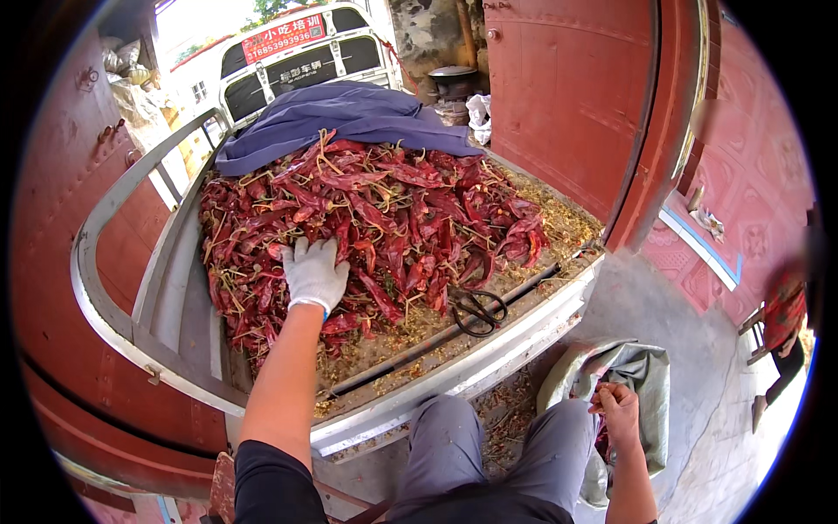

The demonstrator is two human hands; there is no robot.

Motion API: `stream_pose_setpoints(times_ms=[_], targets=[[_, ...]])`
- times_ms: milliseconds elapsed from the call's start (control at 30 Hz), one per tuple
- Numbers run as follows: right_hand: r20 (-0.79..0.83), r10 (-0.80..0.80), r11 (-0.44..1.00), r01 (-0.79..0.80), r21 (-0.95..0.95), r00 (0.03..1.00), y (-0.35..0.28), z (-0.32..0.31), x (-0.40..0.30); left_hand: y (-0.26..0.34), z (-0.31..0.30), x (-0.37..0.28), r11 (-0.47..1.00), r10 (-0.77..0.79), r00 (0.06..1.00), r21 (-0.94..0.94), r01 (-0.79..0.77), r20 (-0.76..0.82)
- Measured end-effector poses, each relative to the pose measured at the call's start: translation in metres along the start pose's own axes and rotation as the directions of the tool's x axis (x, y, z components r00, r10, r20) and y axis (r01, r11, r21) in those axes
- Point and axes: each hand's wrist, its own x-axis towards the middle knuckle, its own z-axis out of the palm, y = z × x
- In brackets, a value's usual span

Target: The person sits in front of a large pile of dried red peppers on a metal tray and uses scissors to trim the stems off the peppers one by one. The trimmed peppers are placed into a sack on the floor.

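Observation:
A heap of dried red chili peppers (pixel 393 209) with pale stems lies on the bed of a small cargo vehicle. My left hand (pixel 315 275), in a white knitted glove, rests palm down on the near left of the heap, its fingers apart. Bare and with fingers pinched together, my right hand (pixel 615 406) is over the mouth of a pale green woven sack (pixel 648 386) beside my right knee. Whether anything small is between those fingertips, I cannot tell. Some red peppers show inside the sack. Black-handled scissors (pixel 481 313) lie near the bed's edge.
Dark blue cloth (pixel 340 118) covers the heap's far end. A white metal rail (pixel 98 275) curves along the left. Loose seeds (pixel 556 203) litter the bed, whose white edge (pixel 458 386) is before my knees. A red metal door (pixel 569 98) stands right; a seated person (pixel 782 314) is far right.

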Motion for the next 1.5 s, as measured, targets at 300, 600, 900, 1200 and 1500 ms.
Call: stream_pose_setpoints(times_ms=[300,600,900,1200,1500], targets=[[0.273,-0.002,0.987,0.046,-0.154,0.962,-0.041,0.095,0.008,-0.011,-0.017,-0.067,0.992,0.071,0.951,-0.078,-0.098,-0.3],[0.645,0.035,0.965,0.141,-0.219,0.763,-0.089,0.221,-0.007,-0.01,-0.04,-0.121,0.966,-0.036,0.934,-0.253,-0.059,-0.356],[0.557,-0.216,0.959,0.282,-0.034,0.802,-0.105,0.28,-0.016,0.052,-0.051,-0.178,0.832,0.051,0.969,-0.526,-0.174,-0.24],[0.706,-0.517,0.402,0.866,-0.299,0.484,-0.12,0.266,-0.001,0.089,-0.056,-0.19,0.597,0.11,0.993,-0.796,-0.104,-0.047],[0.898,-0.217,0.562,0.801,-0.206,0.384,-0.122,0.244,-0.009,0.086,-0.039,-0.205,0.531,0.244,0.96,-0.847,-0.016,0.135]])
